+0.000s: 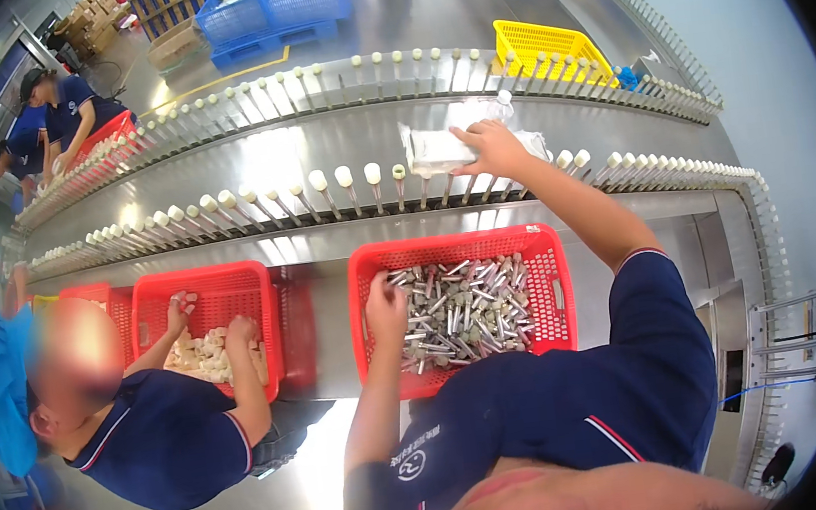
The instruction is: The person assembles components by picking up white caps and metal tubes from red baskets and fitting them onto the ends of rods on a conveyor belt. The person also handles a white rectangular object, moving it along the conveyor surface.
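Observation:
A red basket (367, 360) stands in front of me, holding many short silver metal tubes (465, 314). My left hand (387, 308) is at its left part, above the tubes, with curled fingers; whether something small is in them I cannot make out. My right hand (497, 149) reaches past the near row of upright pegs to a white, soft-looking packet (434, 151) on the steel surface. Its thumb and fingers grip across the packet. A clear plastic bottle (502, 106) is just behind this hand. Pale caps (344, 177) top the pegs; one peg's top (398, 170) looks greenish.
Two long rows of capped pegs curve around the steel line (276, 159). To my left, a co-worker handles pale pieces (200, 354) in another red basket (266, 291). A yellow basket (544, 38) sits beyond the far row; blue crates (279, 8) stand farther back.

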`<state>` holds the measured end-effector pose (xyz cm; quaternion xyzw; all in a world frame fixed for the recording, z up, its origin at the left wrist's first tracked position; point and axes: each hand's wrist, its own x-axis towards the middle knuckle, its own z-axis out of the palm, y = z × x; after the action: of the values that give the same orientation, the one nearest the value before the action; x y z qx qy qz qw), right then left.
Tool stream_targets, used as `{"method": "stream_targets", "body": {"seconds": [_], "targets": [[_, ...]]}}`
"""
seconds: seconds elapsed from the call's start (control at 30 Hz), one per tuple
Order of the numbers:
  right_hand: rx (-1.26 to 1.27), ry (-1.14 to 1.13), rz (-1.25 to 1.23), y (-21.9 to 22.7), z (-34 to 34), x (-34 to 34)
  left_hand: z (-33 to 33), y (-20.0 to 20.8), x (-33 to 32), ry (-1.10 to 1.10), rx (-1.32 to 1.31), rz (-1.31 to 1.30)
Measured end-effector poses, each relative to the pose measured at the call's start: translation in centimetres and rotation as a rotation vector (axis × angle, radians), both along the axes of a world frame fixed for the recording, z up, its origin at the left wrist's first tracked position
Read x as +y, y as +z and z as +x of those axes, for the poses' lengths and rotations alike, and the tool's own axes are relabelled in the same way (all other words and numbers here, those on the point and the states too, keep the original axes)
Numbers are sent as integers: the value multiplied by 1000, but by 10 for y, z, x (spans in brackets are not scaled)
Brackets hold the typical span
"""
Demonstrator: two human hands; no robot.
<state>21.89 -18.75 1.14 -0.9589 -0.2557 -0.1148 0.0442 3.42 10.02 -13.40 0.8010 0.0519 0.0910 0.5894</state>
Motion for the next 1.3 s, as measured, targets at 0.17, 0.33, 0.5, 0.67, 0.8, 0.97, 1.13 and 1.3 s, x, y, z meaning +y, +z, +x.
{"method": "stream_targets", "body": {"seconds": [0.17,0.33,0.5,0.67,0.8,0.97,1.13,1.3], "targets": [[61,22,-42,11,1,-26,126,3,-94,-101,-64,-97],[-41,-31,93,32,-23,-56,178,4,-151,66,-132,-402],[-39,-146,84,38,-37,-85,113,47,-146,-345,-361,7],[-105,-42,81,35,-17,-54,25,-45,-90,-639,273,632],[-105,34,88,26,6,-6,-33,-102,-52,-719,463,712],[-6,100,16,-2,17,11,-68,-102,-19,-666,318,550],[-21,22,7,10,21,-1,-82,-57,16,-449,313,494],[23,44,-13,-9,19,12,-80,-41,47,-40,47,699]]}}
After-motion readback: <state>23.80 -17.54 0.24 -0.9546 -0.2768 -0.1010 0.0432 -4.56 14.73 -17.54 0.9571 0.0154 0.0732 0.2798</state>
